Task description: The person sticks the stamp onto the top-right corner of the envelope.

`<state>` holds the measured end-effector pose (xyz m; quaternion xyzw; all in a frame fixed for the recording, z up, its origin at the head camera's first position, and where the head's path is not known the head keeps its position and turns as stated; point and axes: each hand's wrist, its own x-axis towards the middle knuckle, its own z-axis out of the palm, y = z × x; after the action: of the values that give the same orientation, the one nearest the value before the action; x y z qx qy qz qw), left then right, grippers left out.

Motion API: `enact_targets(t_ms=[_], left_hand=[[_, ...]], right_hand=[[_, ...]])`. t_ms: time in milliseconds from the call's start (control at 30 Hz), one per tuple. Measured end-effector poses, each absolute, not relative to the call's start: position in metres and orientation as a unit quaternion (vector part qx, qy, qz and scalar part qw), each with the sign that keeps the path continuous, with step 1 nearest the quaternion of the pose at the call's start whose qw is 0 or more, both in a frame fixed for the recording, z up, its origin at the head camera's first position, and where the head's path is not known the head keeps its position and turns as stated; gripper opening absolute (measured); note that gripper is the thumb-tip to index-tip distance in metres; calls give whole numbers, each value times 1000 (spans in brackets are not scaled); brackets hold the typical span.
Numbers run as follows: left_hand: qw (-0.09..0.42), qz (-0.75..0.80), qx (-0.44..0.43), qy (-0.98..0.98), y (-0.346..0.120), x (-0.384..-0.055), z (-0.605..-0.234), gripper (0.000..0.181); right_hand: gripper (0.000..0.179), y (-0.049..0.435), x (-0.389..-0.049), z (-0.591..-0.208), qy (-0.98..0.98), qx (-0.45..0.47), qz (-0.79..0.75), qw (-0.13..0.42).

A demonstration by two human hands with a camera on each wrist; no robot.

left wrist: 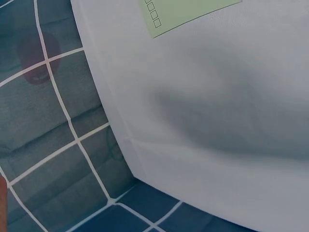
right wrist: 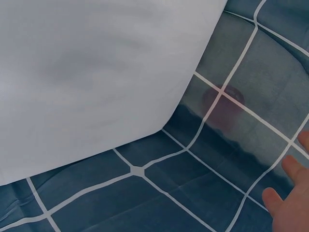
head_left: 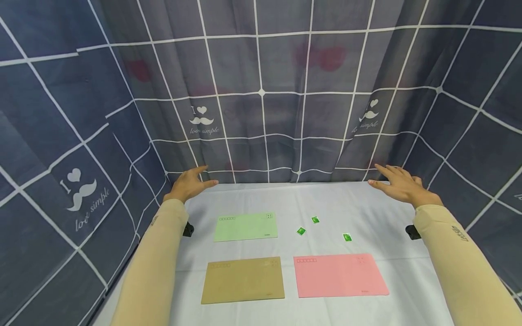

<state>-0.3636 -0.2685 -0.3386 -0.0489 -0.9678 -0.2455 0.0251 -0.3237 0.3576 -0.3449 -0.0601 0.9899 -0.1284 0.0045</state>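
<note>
My left hand hovers over the far left of the white table, fingers extended and nothing in it. Across from it, my right hand is held above the far right, also with extended fingers and nothing held. Between them lie a green envelope, nearest the left hand, a brown envelope in front of it, and a pink envelope at front right. Three small green stamps lie apart from each other right of the green envelope. In the right wrist view, some fingers show at the edge.
A white cloth covers the table. Dark blue curtains with a white grid stand at the back and both sides, close behind the hands. Dark wrist cameras sit under both sleeves.
</note>
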Motion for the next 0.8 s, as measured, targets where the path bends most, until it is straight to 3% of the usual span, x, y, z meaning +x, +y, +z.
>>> enact_targets(t_ms=[400, 800], left_hand=[[19, -262, -40, -964, -267, -365, -342, 93], [13, -280, -40, -959, -261, -367, -342, 91]], right_hand=[[91, 357, -328, -350, 988, -70, -139, 3], [92, 350, -324, -353, 986, -65, -153, 34]])
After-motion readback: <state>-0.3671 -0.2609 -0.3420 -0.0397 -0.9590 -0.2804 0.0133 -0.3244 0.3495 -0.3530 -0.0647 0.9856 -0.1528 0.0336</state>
